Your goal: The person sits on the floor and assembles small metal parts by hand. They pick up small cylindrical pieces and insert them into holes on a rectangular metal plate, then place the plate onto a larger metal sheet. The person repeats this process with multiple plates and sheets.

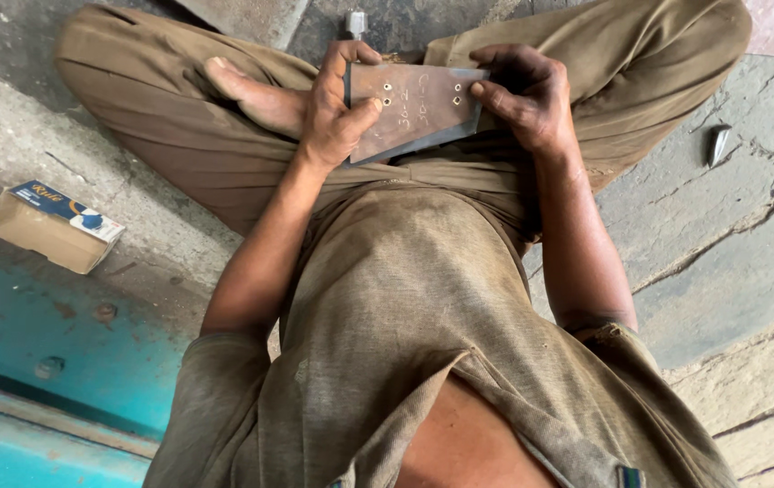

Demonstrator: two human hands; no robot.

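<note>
From the head view, looking down the person's own body, a flat metal plate is held over the crossed legs, above the lap and off the floor. The left hand is clamped on the plate's left edge, thumb on the face beside a pair of small holes, fingers wrapped behind. The right hand grips the right edge, a fingertip resting next to the other pair of holes. So the plate sits between both grips, spanning from one palm to the other, tilted slightly toward the camera. It looks like stiff sheet steel, rusty brown with chalk-like marks on it; likely fairly heavy for its size, rigid, and with cut edges that could be sharp, so the flat faces near the edges seem the safest hold. A small cardboard box lies on the concrete floor near the left edge, well apart from the hands.
</note>
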